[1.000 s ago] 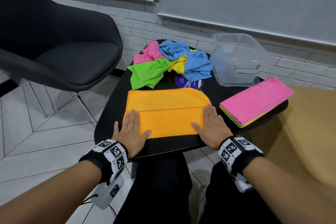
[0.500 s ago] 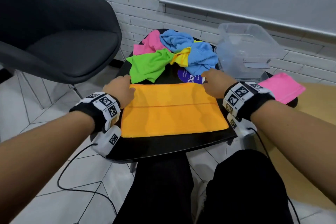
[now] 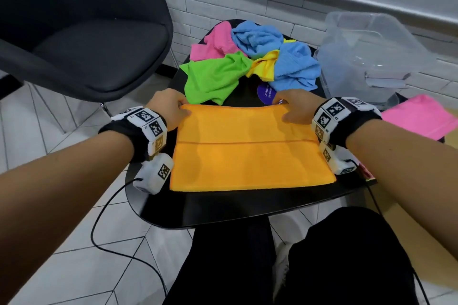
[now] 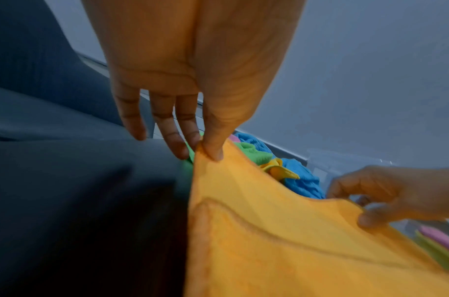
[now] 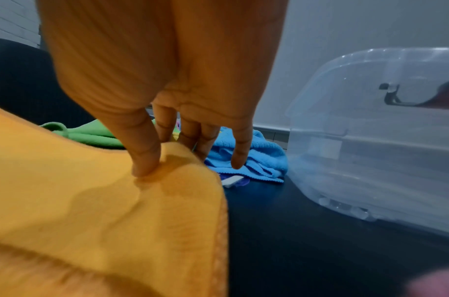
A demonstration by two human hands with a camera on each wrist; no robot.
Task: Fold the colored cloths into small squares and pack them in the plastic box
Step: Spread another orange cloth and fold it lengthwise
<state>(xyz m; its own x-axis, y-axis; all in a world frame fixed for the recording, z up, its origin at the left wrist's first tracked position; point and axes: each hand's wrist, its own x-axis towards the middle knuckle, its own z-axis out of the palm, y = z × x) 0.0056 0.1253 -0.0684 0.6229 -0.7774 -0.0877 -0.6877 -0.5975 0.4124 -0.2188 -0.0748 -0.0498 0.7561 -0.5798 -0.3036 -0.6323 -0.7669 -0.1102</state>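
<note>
While pinched (far corners): orange cloth (image 3: pixel 250 153).

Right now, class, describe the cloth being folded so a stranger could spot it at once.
Find the black table by the dark chair. The orange cloth lies flat at its near edge, both far corners pinched by hands. Unlike the crumpled pile behind it, it is smooth and rectangular.

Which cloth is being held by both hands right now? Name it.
The orange cloth: the left hand and right hand pinch its far corners. The green, blue, pink and yellow cloths lie crumpled behind it, untouched.
</note>
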